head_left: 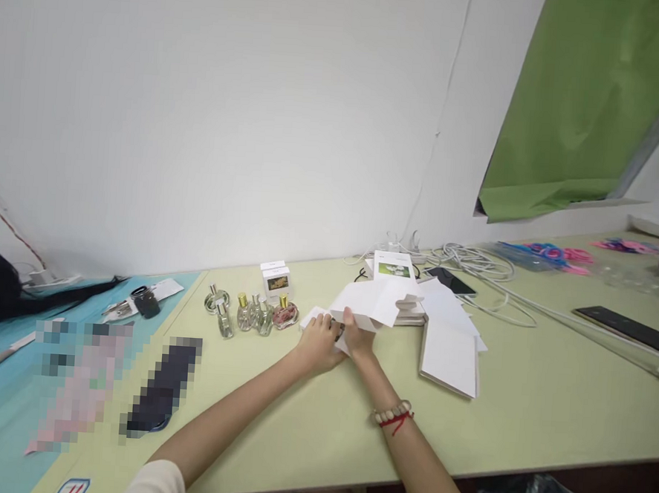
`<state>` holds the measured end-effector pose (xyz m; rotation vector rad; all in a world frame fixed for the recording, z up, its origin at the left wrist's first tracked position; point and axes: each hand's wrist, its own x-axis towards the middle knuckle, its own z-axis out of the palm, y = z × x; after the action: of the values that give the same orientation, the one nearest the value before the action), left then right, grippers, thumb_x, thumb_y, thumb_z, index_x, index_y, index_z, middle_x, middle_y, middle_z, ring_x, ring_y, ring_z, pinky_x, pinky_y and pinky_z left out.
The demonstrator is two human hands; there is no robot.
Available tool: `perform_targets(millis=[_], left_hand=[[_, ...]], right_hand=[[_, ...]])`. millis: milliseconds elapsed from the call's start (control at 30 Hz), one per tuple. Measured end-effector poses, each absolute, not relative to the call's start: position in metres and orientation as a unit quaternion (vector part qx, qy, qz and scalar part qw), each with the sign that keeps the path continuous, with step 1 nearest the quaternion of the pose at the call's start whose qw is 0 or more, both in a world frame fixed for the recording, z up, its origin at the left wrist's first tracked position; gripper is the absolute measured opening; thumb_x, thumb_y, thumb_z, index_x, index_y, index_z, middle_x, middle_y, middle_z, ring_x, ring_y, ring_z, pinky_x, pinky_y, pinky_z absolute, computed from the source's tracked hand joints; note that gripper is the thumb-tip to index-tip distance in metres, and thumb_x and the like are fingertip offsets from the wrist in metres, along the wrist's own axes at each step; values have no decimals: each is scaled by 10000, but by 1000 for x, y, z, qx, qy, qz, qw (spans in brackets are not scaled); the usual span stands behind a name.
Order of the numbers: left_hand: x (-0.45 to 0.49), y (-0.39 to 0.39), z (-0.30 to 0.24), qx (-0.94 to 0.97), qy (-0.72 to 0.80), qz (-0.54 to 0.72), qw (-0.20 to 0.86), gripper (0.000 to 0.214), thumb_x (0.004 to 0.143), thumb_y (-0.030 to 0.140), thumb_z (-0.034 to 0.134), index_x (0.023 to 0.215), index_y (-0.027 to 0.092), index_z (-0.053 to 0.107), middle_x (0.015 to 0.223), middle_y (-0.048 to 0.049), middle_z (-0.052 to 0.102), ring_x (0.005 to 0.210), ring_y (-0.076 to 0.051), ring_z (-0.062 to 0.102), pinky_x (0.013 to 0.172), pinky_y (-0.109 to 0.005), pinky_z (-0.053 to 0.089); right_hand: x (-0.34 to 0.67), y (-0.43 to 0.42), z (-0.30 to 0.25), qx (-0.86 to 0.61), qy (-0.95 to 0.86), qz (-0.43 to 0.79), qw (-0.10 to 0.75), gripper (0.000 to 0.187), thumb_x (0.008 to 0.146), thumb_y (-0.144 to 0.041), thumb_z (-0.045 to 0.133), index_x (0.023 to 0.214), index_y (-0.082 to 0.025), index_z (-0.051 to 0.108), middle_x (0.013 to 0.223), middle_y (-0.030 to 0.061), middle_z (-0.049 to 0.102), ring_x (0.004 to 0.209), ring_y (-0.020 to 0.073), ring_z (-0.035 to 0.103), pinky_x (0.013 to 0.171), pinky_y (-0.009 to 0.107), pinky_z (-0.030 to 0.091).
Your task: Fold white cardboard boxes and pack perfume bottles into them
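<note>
- White paper (369, 302) with loose flaps sits above the table (306, 438); the right hand (358, 337) pinches it, thumb on top.
- Left hand (319, 344) curls just beside; its hold is unclear.
- Folding looks unfinished: flaps loose, bottles (264, 320) unboxed, one upright box (275, 271) apparently complete.
- Picture labels show on that box and another (393, 270); their print is unreadable.

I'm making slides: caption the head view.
Left hand and right hand meet at white paper near glass bottles on a pale table.
</note>
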<state>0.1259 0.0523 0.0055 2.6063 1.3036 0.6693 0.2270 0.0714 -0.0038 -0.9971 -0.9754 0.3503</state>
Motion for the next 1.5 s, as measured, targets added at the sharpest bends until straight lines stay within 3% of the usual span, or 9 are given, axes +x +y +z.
perform_targets(millis=[167, 433, 533, 633, 767, 900, 1067, 1300, 1500], left_hand=[[86, 12, 7, 906, 384, 176, 14, 597, 711, 331, 536, 1272, 161, 424, 1081, -136, 582, 948, -294, 530, 834, -418, 427], [42, 6, 9, 884, 389, 248, 71, 448, 661, 231, 523, 1093, 161, 615, 1035, -121, 661, 843, -276, 576, 792, -407, 436], [31, 16, 13, 820, 420, 354, 159, 358, 645, 181, 520, 964, 205, 681, 933, -71, 694, 810, -245, 589, 734, -355, 446], [22, 22, 15, 729, 448, 446, 264, 192, 716, 272, 529, 688, 183, 696, 647, -27, 653, 607, -170, 547, 587, -276, 409], [18, 21, 12, 681, 459, 476, 313, 447, 796, 452, 480, 501, 130, 579, 463, 11, 478, 464, -91, 396, 474, -220, 293], [22, 16, 13, 650, 433, 489, 388, 397, 783, 470, 533, 613, 118, 603, 574, 1, 546, 541, -100, 449, 501, -209, 323], [21, 14, 19, 552, 441, 594, 385, 359, 845, 471, 458, 762, 144, 579, 702, -1, 556, 639, -107, 479, 570, -198, 358], [28, 7, 15, 521, 452, 614, 382, 341, 843, 524, 433, 963, 212, 497, 848, -7, 576, 757, -130, 533, 679, -228, 410], [31, 10, 11, 472, 444, 628, 431, 364, 817, 536, 476, 1000, 224, 510, 939, -15, 605, 808, -134, 562, 736, -241, 427]], right_hand=[[230, 75, 0, -451, -417, 167, 771, 559, 741, -533, 501, 1148, -152, 464, 1014, 132, 622, 973, 256, 581, 863, 433, 457], [214, 71, -11, -411, -469, 282, 729, 551, 697, -519, 569, 1124, -181, 487, 948, 87, 635, 914, 241, 588, 812, 405, 470], [212, 73, -13, -418, -460, 310, 719, 530, 715, -523, 556, 1115, -180, 500, 1001, 91, 626, 931, 238, 587, 819, 404, 470], [214, 75, -6, -414, -424, 339, 731, 553, 704, -511, 582, 1144, -189, 486, 1069, 85, 607, 979, 233, 575, 856, 404, 458], [214, 72, 6, -378, -435, 352, 737, 574, 649, -443, 675, 1133, -189, 498, 1074, 77, 617, 998, 226, 572, 907, 408, 429], [210, 68, 12, -350, -439, 395, 727, 589, 632, -431, 705, 1132, -212, 484, 1035, 62, 626, 1033, 230, 567, 939, 422, 407], [213, 66, 17, -311, -413, 444, 732, 660, 617, -516, 700, 1166, -316, 394, 923, -25, 562, 888, 201, 634, 804, 379, 496], [209, 56, 31, -255, -439, 543, 669, 675, 546, -826, 470, 852, -229, 543, 729, -20, 512, 553, 101, 523, 499, 236, 499], [198, 51, 36, -306, -423, 557, 646, 528, 714, -737, 410, 852, -250, 562, 734, -25, 566, 582, 112, 555, 552, 260, 543]])
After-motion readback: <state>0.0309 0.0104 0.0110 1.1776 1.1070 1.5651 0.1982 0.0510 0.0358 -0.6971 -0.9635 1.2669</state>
